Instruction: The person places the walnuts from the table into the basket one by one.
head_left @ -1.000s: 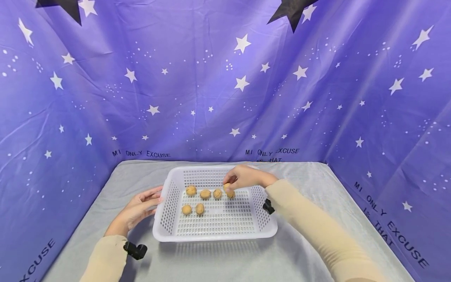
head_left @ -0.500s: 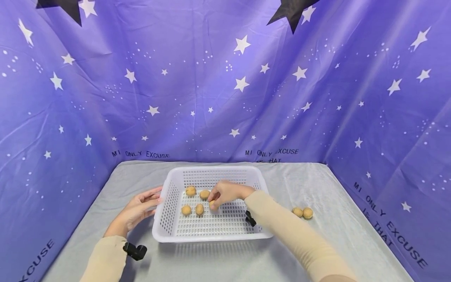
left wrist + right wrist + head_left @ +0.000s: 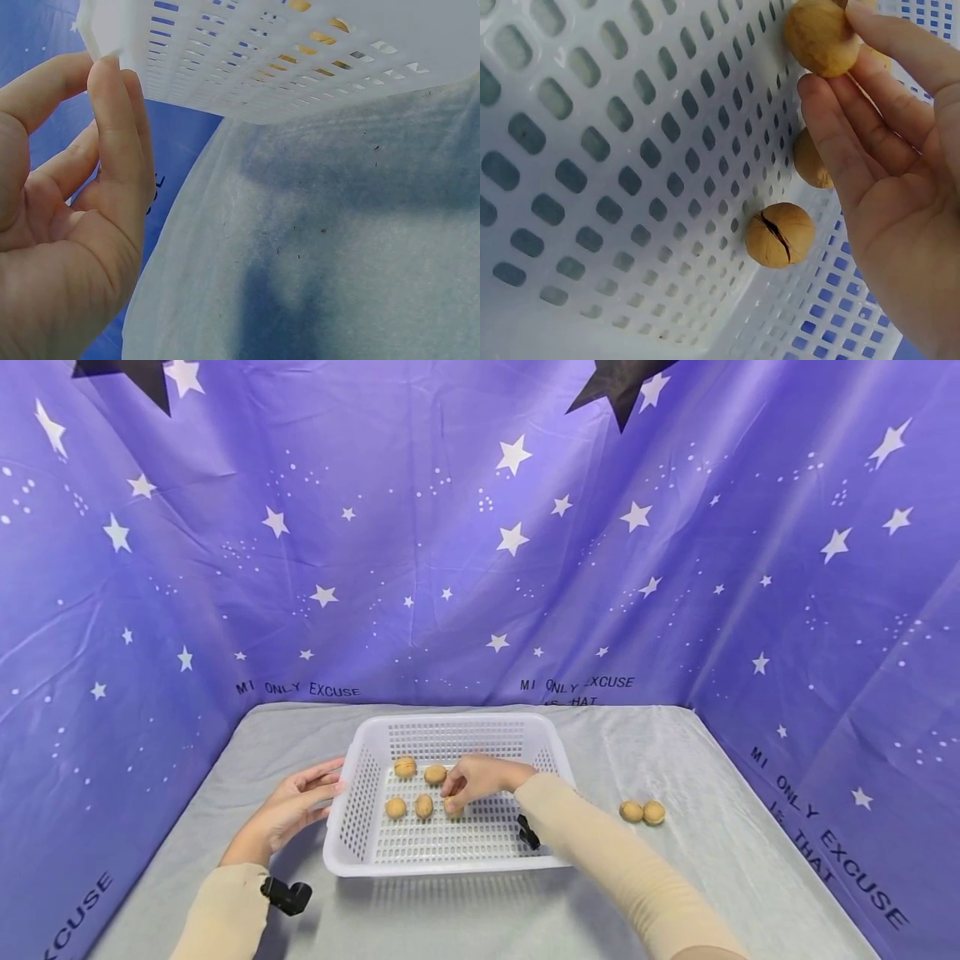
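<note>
Thumb and fingers of my left hand (image 3: 296, 806) hold the left rim of a white perforated plastic basket (image 3: 450, 866). The left wrist view shows the fingertips at that rim. My right hand (image 3: 483, 778) is inside the basket, pinching a walnut (image 3: 821, 39) between thumb and fingers low over the floor. Left of it lie a walnut (image 3: 423, 807) and another walnut (image 3: 395, 808) in the near row. Behind them are a far-left walnut (image 3: 405, 767) and a walnut (image 3: 435, 774) beside it. The right hand hides part of the basket floor.
Two walnuts (image 3: 642, 812) lie side by side on the grey cloth-covered table (image 3: 660, 885), right of the basket. A purple star-patterned curtain (image 3: 420, 552) closes off the back and sides. Both wrists carry small black cameras.
My right hand has moved left and nearer with the walnut, lowering it beside the near row. Two walnuts on the table have come into view beyond the arm. The left hand stays put.
</note>
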Tool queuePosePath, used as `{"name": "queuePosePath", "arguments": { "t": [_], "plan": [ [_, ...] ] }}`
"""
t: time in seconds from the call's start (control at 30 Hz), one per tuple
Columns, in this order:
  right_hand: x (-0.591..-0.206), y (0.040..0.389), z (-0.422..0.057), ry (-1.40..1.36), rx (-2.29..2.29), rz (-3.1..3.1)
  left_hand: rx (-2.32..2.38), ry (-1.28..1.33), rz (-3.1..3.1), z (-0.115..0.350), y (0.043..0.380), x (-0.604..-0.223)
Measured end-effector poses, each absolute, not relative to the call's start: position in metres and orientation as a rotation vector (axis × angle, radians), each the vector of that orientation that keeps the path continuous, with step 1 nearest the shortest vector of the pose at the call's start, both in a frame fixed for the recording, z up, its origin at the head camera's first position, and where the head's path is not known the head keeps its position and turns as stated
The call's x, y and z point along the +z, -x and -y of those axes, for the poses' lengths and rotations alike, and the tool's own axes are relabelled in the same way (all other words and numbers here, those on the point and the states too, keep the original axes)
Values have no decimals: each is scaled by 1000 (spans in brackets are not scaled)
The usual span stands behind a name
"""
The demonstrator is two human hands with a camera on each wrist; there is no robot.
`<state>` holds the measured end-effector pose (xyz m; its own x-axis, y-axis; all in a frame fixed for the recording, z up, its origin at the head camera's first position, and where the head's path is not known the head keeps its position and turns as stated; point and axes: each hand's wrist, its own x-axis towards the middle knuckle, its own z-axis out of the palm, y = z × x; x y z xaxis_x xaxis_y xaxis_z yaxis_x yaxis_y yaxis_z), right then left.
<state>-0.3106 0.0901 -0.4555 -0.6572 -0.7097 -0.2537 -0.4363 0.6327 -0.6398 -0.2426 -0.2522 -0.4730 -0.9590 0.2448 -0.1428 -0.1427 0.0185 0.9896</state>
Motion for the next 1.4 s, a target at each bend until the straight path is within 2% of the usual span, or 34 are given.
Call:
{"name": "queuePosePath", "arguments": {
  "t": [0.63,0.93,1.4],
  "plan": [
    [-393,312,-125,927,-768,-2389,2014,-107,-2039,253,243,-476],
    [-378,305,-179,931,-754,-2511,2018,-129,-2034,254,244,-474],
    [-384,285,-278,856,-863,-2634,2021,-129,-2033,253,243,-474]
  ]
}}
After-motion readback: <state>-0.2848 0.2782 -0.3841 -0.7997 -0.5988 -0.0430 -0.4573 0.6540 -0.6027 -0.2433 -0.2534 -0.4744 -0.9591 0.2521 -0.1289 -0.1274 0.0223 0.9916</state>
